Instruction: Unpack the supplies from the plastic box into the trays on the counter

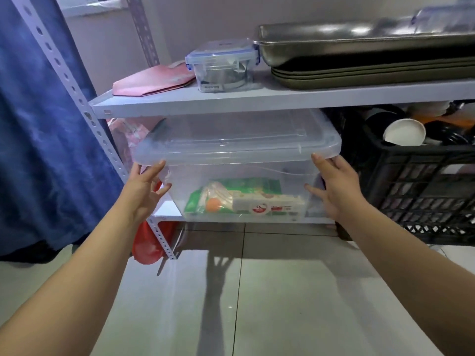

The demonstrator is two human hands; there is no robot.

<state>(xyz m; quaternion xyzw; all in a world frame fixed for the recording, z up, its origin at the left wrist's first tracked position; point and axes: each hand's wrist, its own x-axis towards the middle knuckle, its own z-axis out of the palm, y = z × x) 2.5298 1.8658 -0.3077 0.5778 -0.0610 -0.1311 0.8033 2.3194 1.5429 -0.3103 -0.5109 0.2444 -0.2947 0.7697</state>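
A clear plastic box with a translucent lid sits on the bottom shelf of a white metal rack. Through its wall I see green and white supply packets lying at the bottom. My left hand touches the box's left side, thumb up under the lid rim and fingers spread. On the box's right side my right hand presses the wall, thumb at the lid edge. Both hands hold the box between them. Stacked metal trays rest on the shelf above, at the right.
A small clip-lid container and a pink pouch lie on the upper shelf. A black crate with a white paper cup stands right of the box. A blue curtain hangs at the left. A red bag sits by the rack's leg. Tiled floor lies below.
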